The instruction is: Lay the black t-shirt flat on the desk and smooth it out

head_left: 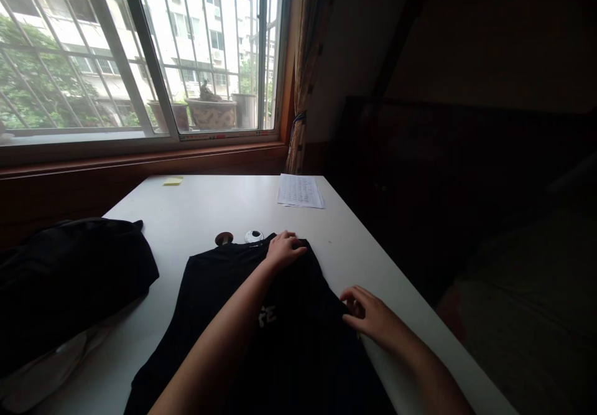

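Observation:
A black T-shirt lies spread on the white table, its neckline away from me and a small white print on its front, partly covered by my left forearm. Across the upper right of the shirt, near the collar, rests my left hand, open with its fingers laid on the cloth. My right hand is at the shirt's right edge, lower down. Its fingers are curved, thumb and forefinger apart beside the cloth. Just beyond the neckline are a round brown object and a round white object with a dark centre.
Dark cloth is heaped at the table's left, with paler fabric beneath. Papers and a yellow note lie toward the far edge of the white table. Beyond stands a barred window with a tied curtain.

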Demonstrator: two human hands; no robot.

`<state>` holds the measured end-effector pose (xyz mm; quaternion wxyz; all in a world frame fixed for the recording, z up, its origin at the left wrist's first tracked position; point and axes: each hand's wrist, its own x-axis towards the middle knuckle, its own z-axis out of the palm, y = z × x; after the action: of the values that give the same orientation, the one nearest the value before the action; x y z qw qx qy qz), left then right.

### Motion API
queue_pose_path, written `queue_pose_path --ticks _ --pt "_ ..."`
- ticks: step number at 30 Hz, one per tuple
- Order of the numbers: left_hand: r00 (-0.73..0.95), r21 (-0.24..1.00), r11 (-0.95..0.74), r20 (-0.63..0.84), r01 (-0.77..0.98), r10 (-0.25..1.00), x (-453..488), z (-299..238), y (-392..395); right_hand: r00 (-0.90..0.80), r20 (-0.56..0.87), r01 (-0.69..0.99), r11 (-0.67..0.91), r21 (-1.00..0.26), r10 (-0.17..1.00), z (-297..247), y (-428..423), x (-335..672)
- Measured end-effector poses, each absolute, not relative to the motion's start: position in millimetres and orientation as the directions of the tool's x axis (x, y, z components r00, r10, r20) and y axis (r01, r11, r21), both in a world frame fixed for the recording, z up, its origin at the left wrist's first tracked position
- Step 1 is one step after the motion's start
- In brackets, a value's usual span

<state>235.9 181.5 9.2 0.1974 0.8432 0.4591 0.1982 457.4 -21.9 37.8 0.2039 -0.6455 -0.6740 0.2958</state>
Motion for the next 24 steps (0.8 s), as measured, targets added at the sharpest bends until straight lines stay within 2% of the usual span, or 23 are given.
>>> queue_pose_path --ticks 5,10,14,19,24 --pt "0.423 0.548 -0.402 0.096 0.733 0.901 243 13 186 -0.081 0.077 0.815 0.111 -0.569 0.994 22 -35 451" --pt "0.379 0.52 -0.399 0.15 0.756 0.913 244 17 171 -0.129 0.283 0.905 0.23 -0.358 0.95 8 -48 446" --pt "0.359 0.509 -0.391 0.166 0.767 0.919 249 20 165 -0.176 0.385 0.93 0.281 -0.238 0.906 2 -47 445" --pt "0.386 0.529 -0.396 0.136 0.75 0.913 266 24 174 -0.197 0.472 0.931 0.315 -0.185 0.859 4 -44 442" --pt "0.429 0.602 -0.372 0.055 0.706 0.902 285 23 179 -0.177 0.519 0.926 0.32 -0.199 0.836 6 -45 439"
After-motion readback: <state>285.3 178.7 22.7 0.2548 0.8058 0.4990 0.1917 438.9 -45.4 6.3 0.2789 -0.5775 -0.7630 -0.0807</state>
